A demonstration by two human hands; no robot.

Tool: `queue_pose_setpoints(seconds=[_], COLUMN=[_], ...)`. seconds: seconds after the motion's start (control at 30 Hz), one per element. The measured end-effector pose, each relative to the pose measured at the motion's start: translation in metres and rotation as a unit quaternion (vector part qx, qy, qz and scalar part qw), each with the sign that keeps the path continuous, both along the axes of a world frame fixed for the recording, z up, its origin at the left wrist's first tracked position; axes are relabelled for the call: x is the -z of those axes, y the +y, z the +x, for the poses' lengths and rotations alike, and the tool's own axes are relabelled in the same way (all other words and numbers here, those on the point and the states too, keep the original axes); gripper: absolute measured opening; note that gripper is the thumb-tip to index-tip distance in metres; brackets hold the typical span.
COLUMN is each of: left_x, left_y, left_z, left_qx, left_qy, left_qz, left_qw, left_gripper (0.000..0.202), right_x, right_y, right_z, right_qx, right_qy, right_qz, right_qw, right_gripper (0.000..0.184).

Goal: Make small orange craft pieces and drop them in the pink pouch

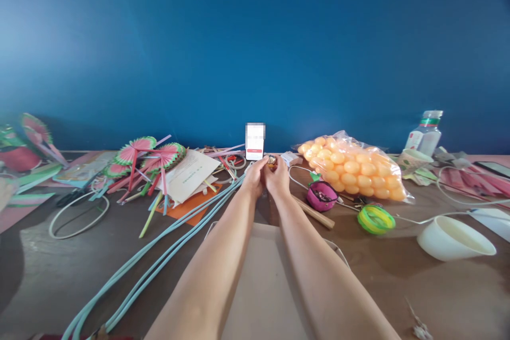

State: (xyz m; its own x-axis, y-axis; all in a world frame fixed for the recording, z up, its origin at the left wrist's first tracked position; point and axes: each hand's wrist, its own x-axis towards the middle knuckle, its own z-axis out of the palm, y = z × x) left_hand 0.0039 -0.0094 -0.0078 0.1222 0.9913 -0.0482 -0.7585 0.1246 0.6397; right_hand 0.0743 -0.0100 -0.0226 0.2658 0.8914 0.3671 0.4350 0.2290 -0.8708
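Note:
Both my arms reach forward over the table. My left hand (255, 176) and my right hand (278, 175) are brought together, fingers closed around a small shiny gold-coloured object (272, 160). Only its top shows between my thumbs, too small to tell its kind. Just behind my left hand, a phone (255, 143) with a lit white screen stands upright against the blue wall. Under my forearms lies a beige tray or box lid (263, 276).
On the left lie watermelon-patterned paper fans (137, 151), papers (189, 175) and long pale-blue cords (159, 244). On the right are a bag of orange balls (354, 167), a purple pouch (321, 195), a wooden stick (314, 213), yellow-green rings (376, 219), a white cup (442, 241) and a bottle (430, 130).

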Motion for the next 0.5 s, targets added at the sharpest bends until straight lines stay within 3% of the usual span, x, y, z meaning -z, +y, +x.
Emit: queue_pose_setpoints(seconds=[0.5], left_x=[0.0095], left_y=[0.0084], left_z=[-0.0016], left_qx=[-0.001], left_qy=[0.030], left_qz=[-0.016], left_qw=[0.999], left_gripper=[0.015], right_x=[-0.0008], right_y=[-0.0009], right_z=[-0.0005], right_qx=[-0.003], right_qy=[0.011], right_qz=[-0.035], right_qw=[0.999], right_gripper=[0.043])
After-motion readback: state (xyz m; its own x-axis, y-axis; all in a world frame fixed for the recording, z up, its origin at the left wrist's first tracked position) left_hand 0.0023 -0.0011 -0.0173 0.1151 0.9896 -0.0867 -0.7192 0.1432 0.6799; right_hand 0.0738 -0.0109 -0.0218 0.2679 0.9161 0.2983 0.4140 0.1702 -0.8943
